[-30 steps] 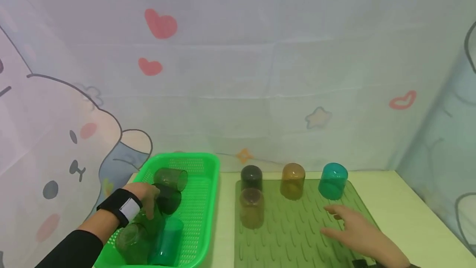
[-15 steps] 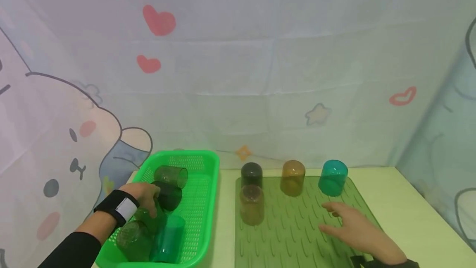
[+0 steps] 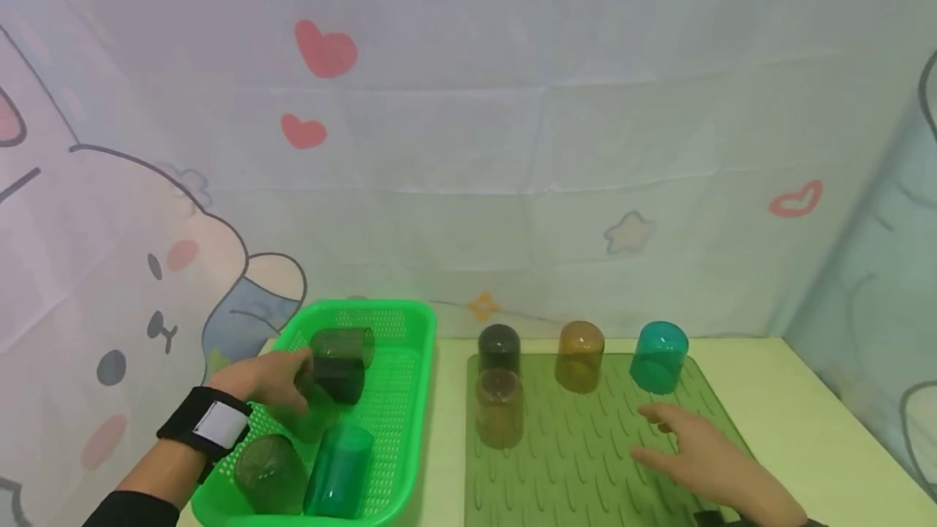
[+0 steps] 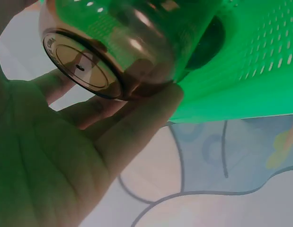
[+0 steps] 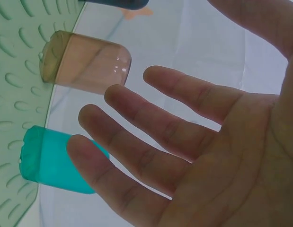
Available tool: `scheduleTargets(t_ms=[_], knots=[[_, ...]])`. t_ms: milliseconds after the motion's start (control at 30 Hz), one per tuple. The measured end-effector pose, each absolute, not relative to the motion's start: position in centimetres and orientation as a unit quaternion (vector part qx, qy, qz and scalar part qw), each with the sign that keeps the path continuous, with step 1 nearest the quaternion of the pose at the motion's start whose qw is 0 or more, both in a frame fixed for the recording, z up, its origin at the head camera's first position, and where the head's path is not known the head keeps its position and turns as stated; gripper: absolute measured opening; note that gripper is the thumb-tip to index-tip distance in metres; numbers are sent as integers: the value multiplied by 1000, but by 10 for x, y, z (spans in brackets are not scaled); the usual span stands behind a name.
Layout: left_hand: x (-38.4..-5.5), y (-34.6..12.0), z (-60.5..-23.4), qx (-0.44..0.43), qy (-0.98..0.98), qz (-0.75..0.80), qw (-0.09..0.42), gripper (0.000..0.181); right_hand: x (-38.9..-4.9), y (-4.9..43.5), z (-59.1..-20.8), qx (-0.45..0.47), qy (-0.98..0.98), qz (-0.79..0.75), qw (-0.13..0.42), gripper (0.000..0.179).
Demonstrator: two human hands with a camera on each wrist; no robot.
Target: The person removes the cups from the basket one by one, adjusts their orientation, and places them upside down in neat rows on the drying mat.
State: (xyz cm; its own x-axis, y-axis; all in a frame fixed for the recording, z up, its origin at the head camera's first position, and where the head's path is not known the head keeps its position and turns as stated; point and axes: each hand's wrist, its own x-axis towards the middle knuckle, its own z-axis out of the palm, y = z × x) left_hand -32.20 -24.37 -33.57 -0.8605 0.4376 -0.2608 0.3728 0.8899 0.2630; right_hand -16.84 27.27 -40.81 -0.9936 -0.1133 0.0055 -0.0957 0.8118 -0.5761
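Observation:
In the head view my left hand (image 3: 274, 381) reaches into the left side of a green basket (image 3: 423, 397). It grips a see-through brown glass (image 4: 146, 52), whose round base faces the palm in the left wrist view; from the head most of this glass is hidden below the hand. A dark glass (image 3: 344, 381) lies right beside the fingertips. My right hand (image 3: 703, 454) hovers over the green ridged mat (image 3: 571, 462) with fingers spread, holding nothing. Just beyond it, a teal glass (image 3: 659, 358) stands upside down, also visible past the fingers in the right wrist view.
Upside down on the mat stand an amber glass (image 3: 580, 358), a black-tinted glass (image 3: 499, 346) and a pinkish-brown glass (image 3: 499, 409). Lying in the basket are a smoky glass (image 3: 347, 344), a greyish glass (image 3: 269, 474) and a teal glass (image 3: 340, 470). A patterned cloth (image 3: 512, 145) hangs behind.
My left hand has shifted slightly left and back from the basket's middle, with the brown glass blurring beneath it. The right hand has hardly moved.

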Motion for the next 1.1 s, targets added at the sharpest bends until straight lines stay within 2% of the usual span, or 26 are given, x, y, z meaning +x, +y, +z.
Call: scheduleTargets(t_ms=[200, 333, 533, 733, 833, 1100], knots=[[-310, -248, -324, 250, 952, 139, 107, 48, -169, 272, -405, -54, 952, -302, 17, 70], [-301, -245, -317, 273, 947, 161, 48, 52, -167, 272, -403, -55, 950, -306, 17, 70], [-274, -226, -313, 294, 931, 214, -36, 60, -165, 269, -402, -58, 954, -295, 5, 69], [-252, -199, -325, 297, 910, 273, -97, 62, -162, 265, -400, -49, 957, -286, 3, 69], [-244, -183, -333, 290, 899, 314, -99, 63, -161, 261, -398, -55, 958, -282, -14, 71], [-222, -139, -348, 270, 860, 430, -49, 61, -153, 237, -384, -86, 953, -287, -54, 72]])
